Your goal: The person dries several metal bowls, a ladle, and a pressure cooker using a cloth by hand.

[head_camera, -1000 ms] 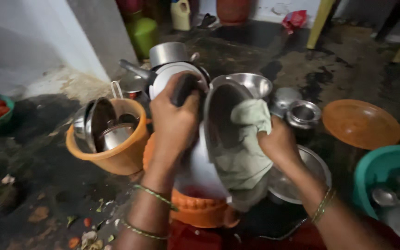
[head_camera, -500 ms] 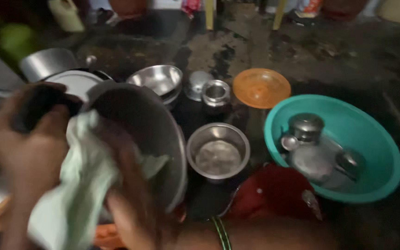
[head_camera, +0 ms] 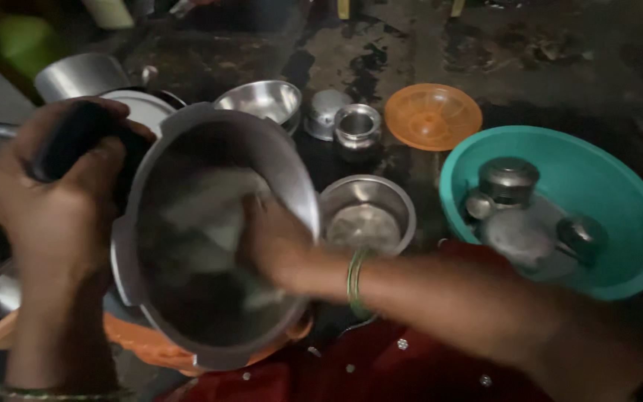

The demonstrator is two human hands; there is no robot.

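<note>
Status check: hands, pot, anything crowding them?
Left hand grips the pot's black handle. Right hand inside steel pot with cloth. Steel bowl close beside.

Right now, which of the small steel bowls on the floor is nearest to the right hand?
The steel bowl just beside the right hand, left of the teal basin. The other bowl sits farther back, near the orange dish.
</note>
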